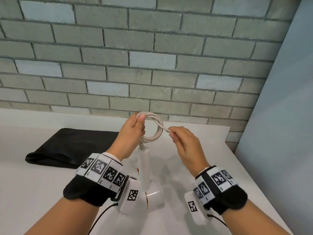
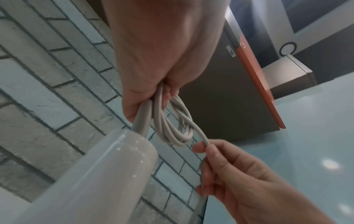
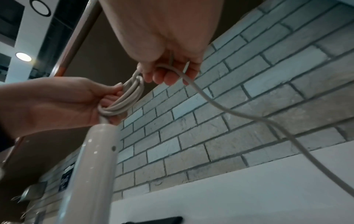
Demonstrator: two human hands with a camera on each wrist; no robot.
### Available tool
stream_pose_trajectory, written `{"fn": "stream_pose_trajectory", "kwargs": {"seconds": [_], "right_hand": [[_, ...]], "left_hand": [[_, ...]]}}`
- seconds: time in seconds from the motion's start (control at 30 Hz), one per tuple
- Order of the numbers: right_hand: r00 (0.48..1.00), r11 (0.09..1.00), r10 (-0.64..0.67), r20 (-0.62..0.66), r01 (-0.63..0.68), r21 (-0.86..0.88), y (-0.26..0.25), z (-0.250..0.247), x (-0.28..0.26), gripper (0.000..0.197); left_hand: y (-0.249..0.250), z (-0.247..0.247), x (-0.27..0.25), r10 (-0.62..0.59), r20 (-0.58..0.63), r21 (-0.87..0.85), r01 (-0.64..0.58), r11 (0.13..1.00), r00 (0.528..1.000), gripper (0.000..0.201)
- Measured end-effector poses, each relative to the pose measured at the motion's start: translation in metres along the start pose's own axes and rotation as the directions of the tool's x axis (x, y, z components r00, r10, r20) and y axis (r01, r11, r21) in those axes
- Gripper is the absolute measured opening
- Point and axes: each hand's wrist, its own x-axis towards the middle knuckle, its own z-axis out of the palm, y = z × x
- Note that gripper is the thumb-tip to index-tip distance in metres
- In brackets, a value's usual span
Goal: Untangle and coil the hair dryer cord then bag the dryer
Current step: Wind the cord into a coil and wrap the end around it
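A white hair dryer (image 1: pixel 144 168) hangs handle-up below my hands, its barrel (image 1: pixel 153 198) near my wrists. Its pale cord is wound into a small coil (image 1: pixel 155 128) of several loops. My left hand (image 1: pixel 135 128) grips the coil at its top left, thumb pressed over the strands. My right hand (image 1: pixel 179 138) pinches the loose strand of cord (image 1: pixel 166 130) just right of the coil. In the right wrist view the free cord (image 3: pixel 249 115) trails down past the hand. The left wrist view shows the coil (image 2: pixel 176 127) and dryer handle (image 2: pixel 107 166).
A black bag (image 1: pixel 67 146) lies flat on the white table (image 1: pixel 211 167) to the left of my hands. A grey brick wall (image 1: pixel 152 56) rises right behind the table. The table's right edge runs beside a pale blue panel (image 1: pixel 279 116).
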Motion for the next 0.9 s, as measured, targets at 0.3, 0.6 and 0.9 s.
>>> {"fn": "stream_pose_trajectory", "kwargs": {"seconds": [0.3,0.6,0.9], "right_hand": [[0.952,0.933,0.256,-0.167,-0.198,0.3,0.007,0.007,0.016,0.017],[0.872,0.323,0.413,0.264,-0.411,0.852,-0.03,0.015,0.02,0.025],[0.819,0.2,0.447,0.36,-0.484,0.852,-0.036,0.016,0.022,0.009]], "left_hand": [[0.002,0.002,-0.006,-0.127,0.185,-0.351,0.186,0.918,0.975,0.029],[-0.006,0.004,-0.005,-0.036,0.016,-0.176,0.038,0.984,0.999,0.024],[-0.007,0.011,-0.001,0.052,-0.055,-0.054,-0.055,0.997,0.997,0.023]]}}
